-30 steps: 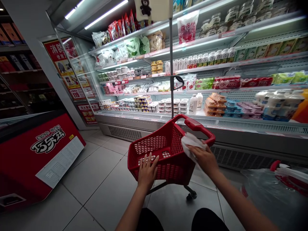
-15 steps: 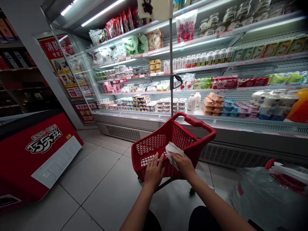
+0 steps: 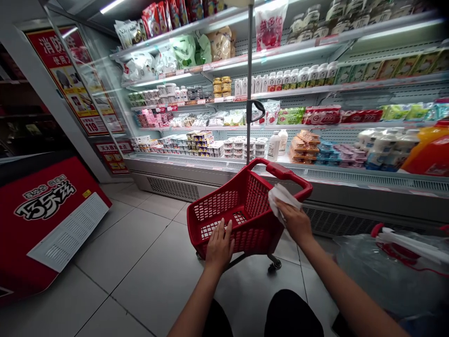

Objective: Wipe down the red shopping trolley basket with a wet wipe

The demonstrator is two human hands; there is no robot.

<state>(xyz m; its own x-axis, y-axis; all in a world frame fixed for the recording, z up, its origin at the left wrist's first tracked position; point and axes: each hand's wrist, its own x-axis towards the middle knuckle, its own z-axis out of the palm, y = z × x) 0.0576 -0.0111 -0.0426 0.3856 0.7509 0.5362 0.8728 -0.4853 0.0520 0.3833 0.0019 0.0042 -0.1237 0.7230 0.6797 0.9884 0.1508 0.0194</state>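
Observation:
A small red plastic shopping cart [image 3: 254, 236] stands on the floor before me, its handle at the back right. My left hand [image 3: 220, 245] lies flat with fingers stretched out on the near rim of the basket, holding nothing. In my right hand [image 3: 294, 222] is a crumpled white wipe [image 3: 280, 201], pressed against the upper rim just below the handle. The fingers are closed over the cloth, and the palm side is hidden. The inside of the basket shows only its slotted bottom and walls.
A lit refrigerated shelf [image 3: 224, 161] with dairy goods runs behind the cart. At left is a red freezer chest [image 3: 63, 220]. A large clear plastic water jug [image 3: 389, 271] stands at right near my right forearm. My knees show at the bottom, above grey floor tiles [image 3: 140, 262].
My right hand has slid the wipe up and right along the cart's near rim toward the handle. My left hand stays on the rim. The view has shifted slightly.

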